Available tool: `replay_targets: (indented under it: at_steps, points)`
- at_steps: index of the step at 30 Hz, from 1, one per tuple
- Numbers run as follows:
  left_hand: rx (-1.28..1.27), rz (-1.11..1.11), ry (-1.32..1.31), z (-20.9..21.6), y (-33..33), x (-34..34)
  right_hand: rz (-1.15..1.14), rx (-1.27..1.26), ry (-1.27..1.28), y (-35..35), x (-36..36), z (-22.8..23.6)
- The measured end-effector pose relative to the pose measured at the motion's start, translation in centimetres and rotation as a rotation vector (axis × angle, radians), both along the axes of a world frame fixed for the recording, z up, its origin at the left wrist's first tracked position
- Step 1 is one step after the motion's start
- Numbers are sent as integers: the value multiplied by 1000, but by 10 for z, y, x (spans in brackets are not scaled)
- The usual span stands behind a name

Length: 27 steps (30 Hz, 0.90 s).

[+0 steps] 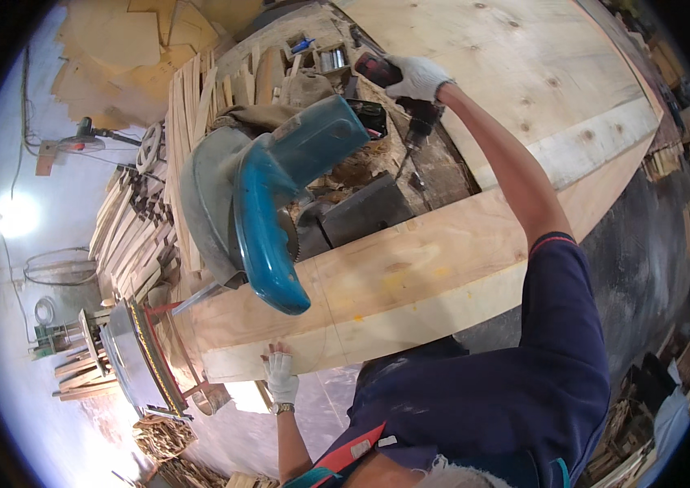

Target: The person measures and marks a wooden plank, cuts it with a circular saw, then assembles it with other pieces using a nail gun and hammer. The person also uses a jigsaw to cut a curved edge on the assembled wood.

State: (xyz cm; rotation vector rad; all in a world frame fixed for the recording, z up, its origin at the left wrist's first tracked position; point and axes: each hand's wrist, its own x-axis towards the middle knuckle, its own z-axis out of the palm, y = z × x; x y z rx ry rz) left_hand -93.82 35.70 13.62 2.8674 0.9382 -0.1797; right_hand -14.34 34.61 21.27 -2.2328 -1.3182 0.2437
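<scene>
My right hand (pixel 418 79), in a white glove, is wrapped round the handle of a cordless drill (pixel 421 122). Its red-and-black battery end sticks out to the left, and the bit slants down over the cluttered bench. Far to the left, my gloved left hand (pixel 281 376) rests at the near edge of a long wooden board (pixel 402 281), its fingers stretched out and their tips bare. A watch shows at that wrist. Between the hands stands a miter saw (pixel 268 236) with a teal handle, its head above the board; part of its blade shows beneath the guard.
A plywood sheet (pixel 516 73) lies beyond the board at the right. Thin wood strips (pixel 194 106) are stacked behind the saw. A blue-capped item (pixel 303 45) and a cloth (pixel 259 116) lie on the bench. A metal drum-like thing (pixel 137 358) stands at the left.
</scene>
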Motion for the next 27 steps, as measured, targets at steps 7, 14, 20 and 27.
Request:
replay_targets:
  at_steps: [7, 14, 20, 27]
  points:
    - [39, 66, 39, 1, -7, -1, 117, -77, 23, 134, -6, -46]
    - [-18, 142, 102, 2, -11, 1, 92, 138, 365, 166, 8, -106]
    - [0, 122, 79, 7, -11, 3, -31, 312, 1002, 133, 33, -115]
    - [6, 105, 54, 3, -10, 5, -85, 579, 870, 71, 25, -141]
